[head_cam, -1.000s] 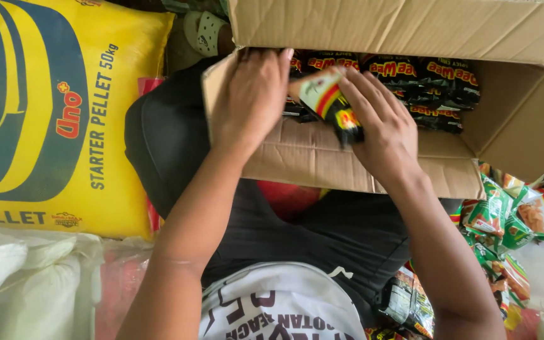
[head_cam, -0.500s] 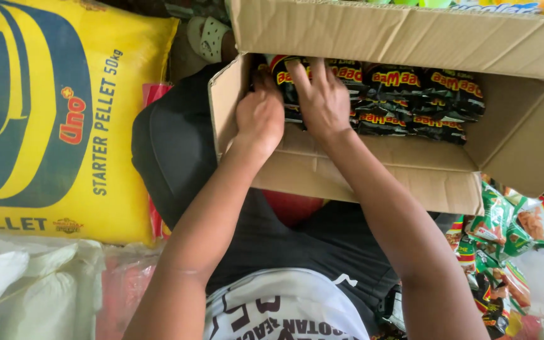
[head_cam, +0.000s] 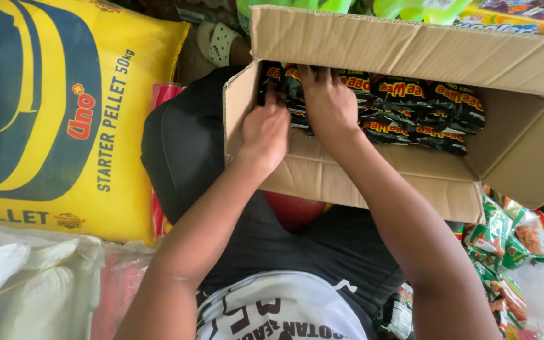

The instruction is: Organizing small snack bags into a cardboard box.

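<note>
pressing flat, the right hand (head_cam: 330, 104) lies with fingers spread on the dark snack packets (head_cam: 410, 110) at the left end of the cardboard box (head_cam: 373, 173); the left hand (head_cam: 266, 129) curls beside it on the same packets, its grip hidden. likely light, crinkly, slippery film; best pinched at a sealed edge.

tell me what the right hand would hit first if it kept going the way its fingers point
Probably the dark snack packets under its fingertips, since the right hand already rests on them inside the cardboard box. Beyond those lies the box's far flap, though depth is hard to judge.
</note>
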